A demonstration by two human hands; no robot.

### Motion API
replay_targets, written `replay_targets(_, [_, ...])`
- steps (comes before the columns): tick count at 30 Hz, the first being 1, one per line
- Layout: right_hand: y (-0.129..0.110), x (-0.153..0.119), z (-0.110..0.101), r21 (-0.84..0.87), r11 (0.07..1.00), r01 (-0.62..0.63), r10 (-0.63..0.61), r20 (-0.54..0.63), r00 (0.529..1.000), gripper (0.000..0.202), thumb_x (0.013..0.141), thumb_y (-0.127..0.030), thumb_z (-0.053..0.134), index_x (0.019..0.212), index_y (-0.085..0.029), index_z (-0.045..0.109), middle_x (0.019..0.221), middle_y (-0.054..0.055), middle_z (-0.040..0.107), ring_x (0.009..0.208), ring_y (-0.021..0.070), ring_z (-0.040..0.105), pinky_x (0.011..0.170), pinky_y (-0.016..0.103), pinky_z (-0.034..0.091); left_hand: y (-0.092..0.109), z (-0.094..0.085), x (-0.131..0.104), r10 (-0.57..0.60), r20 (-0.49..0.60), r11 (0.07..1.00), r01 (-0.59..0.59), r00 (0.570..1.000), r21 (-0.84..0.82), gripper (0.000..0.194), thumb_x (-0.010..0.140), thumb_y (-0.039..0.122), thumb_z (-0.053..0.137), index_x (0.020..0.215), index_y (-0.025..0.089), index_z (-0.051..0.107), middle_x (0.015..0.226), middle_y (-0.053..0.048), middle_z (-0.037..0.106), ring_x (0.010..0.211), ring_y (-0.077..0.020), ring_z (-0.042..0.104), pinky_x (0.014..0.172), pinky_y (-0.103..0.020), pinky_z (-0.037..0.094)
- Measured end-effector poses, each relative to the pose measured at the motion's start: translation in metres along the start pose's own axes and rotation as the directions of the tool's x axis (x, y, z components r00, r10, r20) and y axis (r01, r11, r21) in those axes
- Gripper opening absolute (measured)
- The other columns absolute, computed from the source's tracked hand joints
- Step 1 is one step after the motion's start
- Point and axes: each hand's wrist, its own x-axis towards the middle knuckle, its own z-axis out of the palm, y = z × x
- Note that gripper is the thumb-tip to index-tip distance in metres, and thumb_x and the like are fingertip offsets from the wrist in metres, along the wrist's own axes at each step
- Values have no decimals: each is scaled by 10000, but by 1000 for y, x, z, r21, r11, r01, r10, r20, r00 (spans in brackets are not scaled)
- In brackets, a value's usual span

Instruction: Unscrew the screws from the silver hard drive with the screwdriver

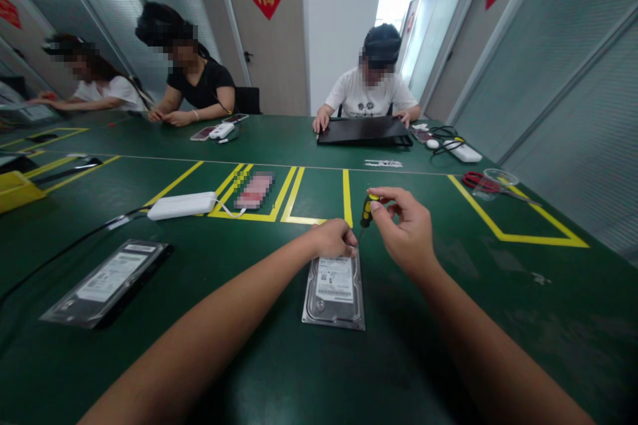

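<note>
A hard drive [335, 289] with a white label lies flat on the green table in front of me. Over its far end my left hand [335, 239] is closed, fingers curled down against the drive; its fingertips are partly hidden. My right hand [405, 226] grips a yellow-and-black screwdriver [367, 210] between thumb and fingers. The screwdriver is tilted, its thin shaft pointing down at the drive's far right corner, close to my left fingers. Whether the tip sits in a screw is too small to tell.
Another hard drive [112, 279] lies at left. Beyond it are a white power bank [182, 206] with cables and a blurred-out phone [255, 190]. Red-handled scissors [481, 180] lie at right by a clear round lid [501, 176]. Across the table, a person holds a black panel [363, 131].
</note>
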Motion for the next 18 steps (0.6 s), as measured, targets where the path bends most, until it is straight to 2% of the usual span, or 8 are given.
replay_targets(5, [-3, 2, 1, -2, 998, 56, -56, -21, 998, 139, 836, -246, 694, 970, -212, 709, 887, 22, 663, 681, 142, 518, 625, 319, 440, 0, 0, 0, 6, -3, 1000, -6, 1000, -10, 150, 755, 226, 752, 897, 179, 732, 815, 4, 717, 730, -147, 654, 675, -211, 468])
replay_targets(12, [0, -1, 1, -2, 1000, 28, -28, 11, 1000, 207, 882, -187, 586, 1046, -217, 708, 959, 41, 715, 757, 170, 583, 662, 344, 465, 0, 1, 0, -2, -10, 1000, 2, 1000, -9, 148, 758, 224, 753, 896, 175, 732, 796, 2, 711, 710, -147, 650, 650, -214, 461])
replay_targets(15, [-2, 0, 1, 6, 998, 59, -59, -3, 998, 171, 871, -210, 635, 1025, -209, 707, 972, 45, 693, 759, 163, 573, 636, 325, 455, 1, 0, 0, -2, -6, 1000, 2, 1000, -10, 150, 754, 224, 759, 893, 173, 733, 806, 0, 713, 720, -149, 653, 647, -213, 461])
replay_targets(18, [-4, 2, 1, -16, 996, 86, -86, -23, 996, 142, 844, -211, 684, 983, -201, 712, 900, 28, 650, 702, 142, 529, 620, 311, 438, 2, -1, -1, 0, -4, 1000, 0, 1000, -11, 141, 752, 222, 761, 882, 176, 733, 809, 2, 711, 726, -148, 652, 647, -211, 460])
